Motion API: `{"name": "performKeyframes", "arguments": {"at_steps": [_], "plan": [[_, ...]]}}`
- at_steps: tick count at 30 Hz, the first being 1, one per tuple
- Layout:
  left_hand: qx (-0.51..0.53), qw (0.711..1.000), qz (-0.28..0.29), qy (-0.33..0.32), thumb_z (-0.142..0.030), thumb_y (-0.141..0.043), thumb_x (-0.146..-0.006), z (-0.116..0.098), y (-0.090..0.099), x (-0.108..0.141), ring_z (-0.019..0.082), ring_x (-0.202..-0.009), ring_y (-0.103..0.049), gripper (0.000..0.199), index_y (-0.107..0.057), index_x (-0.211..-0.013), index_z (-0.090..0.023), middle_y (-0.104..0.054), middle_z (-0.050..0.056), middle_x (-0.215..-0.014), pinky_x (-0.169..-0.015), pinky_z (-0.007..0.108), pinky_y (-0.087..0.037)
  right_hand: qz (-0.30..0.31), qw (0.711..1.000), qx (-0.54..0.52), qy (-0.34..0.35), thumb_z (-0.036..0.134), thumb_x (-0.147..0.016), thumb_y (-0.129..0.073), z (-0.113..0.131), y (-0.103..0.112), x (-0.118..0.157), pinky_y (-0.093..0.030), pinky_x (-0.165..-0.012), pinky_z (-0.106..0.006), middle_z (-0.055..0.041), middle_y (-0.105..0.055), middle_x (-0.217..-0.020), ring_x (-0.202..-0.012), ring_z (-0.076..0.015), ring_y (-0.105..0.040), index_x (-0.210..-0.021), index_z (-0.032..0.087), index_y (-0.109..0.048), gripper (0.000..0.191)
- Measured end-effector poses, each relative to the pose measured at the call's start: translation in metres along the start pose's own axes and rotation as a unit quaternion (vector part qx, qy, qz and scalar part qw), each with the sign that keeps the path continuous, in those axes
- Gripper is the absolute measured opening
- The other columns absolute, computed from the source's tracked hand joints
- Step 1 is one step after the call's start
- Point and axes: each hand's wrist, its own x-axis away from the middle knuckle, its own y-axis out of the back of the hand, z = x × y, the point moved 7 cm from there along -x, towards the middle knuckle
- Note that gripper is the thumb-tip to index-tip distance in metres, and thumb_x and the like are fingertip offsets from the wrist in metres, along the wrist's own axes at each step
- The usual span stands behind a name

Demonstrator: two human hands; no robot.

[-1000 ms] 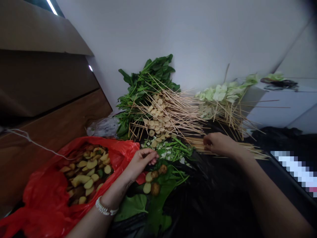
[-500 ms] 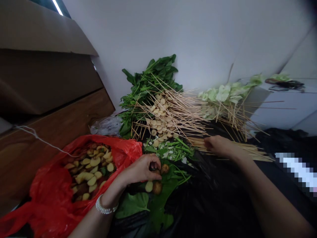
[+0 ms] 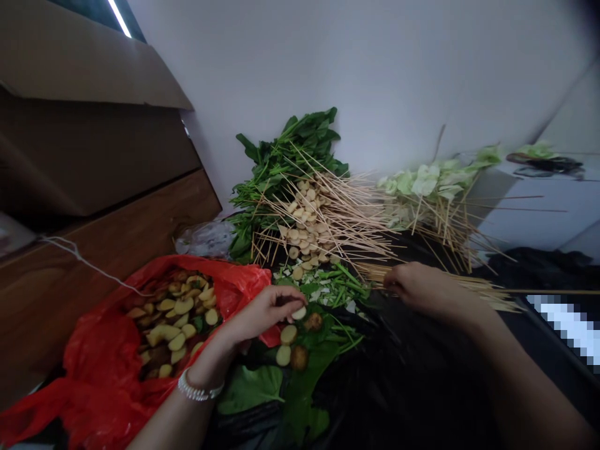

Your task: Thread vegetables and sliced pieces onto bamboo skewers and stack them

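Observation:
My left hand [image 3: 269, 310], with a beaded bracelet at the wrist, pinches a pale potato slice [image 3: 299, 313] between thumb and fingers. Just below it, other potato slices [image 3: 288, 334] and brown-skinned pieces [image 3: 299, 357] lie on a large green leaf [image 3: 300, 394]. Over the left end of the bundle of bamboo skewers [image 3: 487, 292], my right hand [image 3: 412, 284] is closed with its fingertips together. A single skewer [image 3: 553, 292] runs out to the right from behind that wrist, seemingly gripped in this hand; its near end is hidden.
A red plastic bag [image 3: 100, 337] of potato slices stands at the left. Skewered potato slices [image 3: 307, 219] pile up against leafy greens [image 3: 281, 162] by the wall. Skewered cabbage [image 3: 426, 180] lies at the back right. Chopped greens [image 3: 328, 284] sit between my hands on black plastic.
My left hand has closed on a potato slice and lifted it slightly, uncovering another slice beneath. One skewer now sticks out to the right past my right wrist.

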Motion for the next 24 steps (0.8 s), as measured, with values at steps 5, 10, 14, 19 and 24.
{"name": "performKeyframes", "arguments": {"at_steps": [5, 10, 14, 19, 24], "plan": [[0.22, 0.972, -0.076, 0.036, -0.037, -0.081, -0.07, 0.012, 0.005, -0.004, 0.013, -0.074, -0.069, 0.036, -0.074, -0.098, -0.016, -0.073, 0.004, -0.085, -0.069, 0.022, -0.054, -0.037, 0.999, -0.027, 0.008, 0.015, -0.081, -0.052, -0.018, 0.014, 0.014, -0.039, -0.066, -0.027, -0.0056, -0.072, -0.081, -0.078, -0.0202, -0.064, -0.081, 0.023, -0.073, 0.022], [0.348, 0.929, -0.119, 0.048, -0.026, -0.09, -0.06, 0.018, 0.002, -0.006, 0.013, -0.075, -0.071, 0.038, -0.074, -0.093, -0.015, -0.075, 0.004, -0.085, -0.069, 0.019, -0.056, -0.098, 0.973, -0.148, 0.147, 0.021, -0.09, -0.049, 0.036, 0.026, 0.019, -0.043, -0.073, -0.025, -0.0033, -0.072, -0.093, -0.082, -0.017, -0.063, -0.094, 0.024, -0.073, 0.025], [0.411, 0.899, -0.145, 0.051, -0.016, -0.087, -0.063, 0.02, 0.004, -0.007, 0.011, -0.075, -0.071, 0.031, -0.074, -0.092, -0.014, -0.075, 0.004, -0.086, -0.071, 0.017, -0.057, -0.164, 0.96, -0.151, 0.168, 0.017, -0.094, -0.044, 0.081, 0.017, 0.014, -0.041, -0.07, -0.026, -0.0041, -0.069, -0.085, -0.076, -0.0162, -0.06, -0.097, 0.022, -0.072, 0.028], [0.454, 0.868, -0.195, 0.05, -0.003, -0.076, -0.074, 0.026, 0.012, -0.008, 0.009, -0.072, -0.07, 0.017, -0.073, -0.088, -0.011, -0.074, 0.004, -0.081, -0.068, 0.014, -0.057, -0.228, 0.948, -0.152, 0.162, 0.015, -0.093, -0.043, 0.088, 0.009, 0.012, -0.037, -0.064, -0.025, -0.0048, -0.066, -0.086, -0.073, -0.015, -0.058, -0.106, 0.022, -0.069, 0.03], [0.475, 0.856, -0.196, 0.059, -0.001, -0.071, -0.078, 0.027, 0.009, -0.008, 0.009, -0.072, -0.069, 0.014, -0.072, -0.088, -0.01, -0.073, 0.005, -0.082, -0.068, 0.015, -0.058, -0.231, 0.946, -0.172, 0.147, 0.023, -0.097, -0.04, 0.089, 0.007, 0.011, -0.036, -0.062, -0.025, -0.0041, -0.065, -0.087, -0.073, -0.0149, -0.058, -0.104, 0.023, -0.069, 0.03]]}}
